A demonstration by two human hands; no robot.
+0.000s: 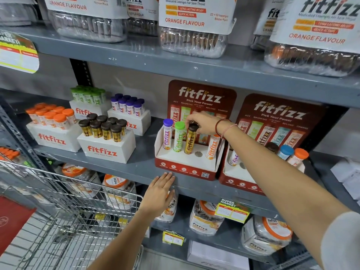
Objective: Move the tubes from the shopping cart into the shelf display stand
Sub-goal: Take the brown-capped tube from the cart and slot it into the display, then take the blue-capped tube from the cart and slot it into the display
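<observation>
Pinching the brown-capped tube [190,138] into the display stand [187,162], the right hand [202,124] could knock neighbouring tubes (closely packed); left hand [158,193] rests flat, empty, on the shelf edge [120,171].

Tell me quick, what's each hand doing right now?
Left hand: open, flat against the grey metal shelf edge, holding nothing.
Right hand: closed on the dark brown cap of the yellow tube standing in the red-and-white cardboard display stand.
</observation>
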